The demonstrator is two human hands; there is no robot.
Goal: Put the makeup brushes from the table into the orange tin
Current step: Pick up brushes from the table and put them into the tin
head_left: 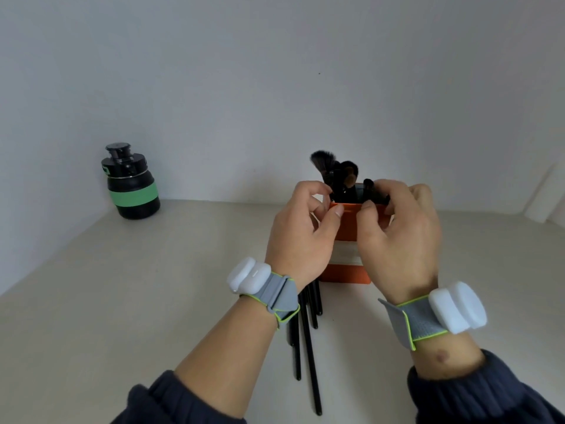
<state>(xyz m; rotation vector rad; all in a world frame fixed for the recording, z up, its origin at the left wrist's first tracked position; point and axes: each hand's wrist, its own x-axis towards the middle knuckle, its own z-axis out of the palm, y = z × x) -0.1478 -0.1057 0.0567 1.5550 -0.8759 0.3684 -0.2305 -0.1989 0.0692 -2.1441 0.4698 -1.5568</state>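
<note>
The orange tin [344, 274] with a white band stands upright on the table, mid-frame. Several black makeup brushes [334, 170] stick out of its top, bristles up. My left hand [298, 238] wraps the tin's upper left side, thumb on the front rim. My right hand [403, 240] is at the upper right rim and pinches a small black brush [369, 187] between thumb and forefinger, its head just above the opening. Several black brush handles [308, 347] lie on the table in front of the tin, partly hidden by my left wrist.
A black bottle with a green band [132, 186] stands at the back left near the wall. A white object [547, 194] leans at the far right edge. The pale table [153, 301] meets the wall just behind the tin.
</note>
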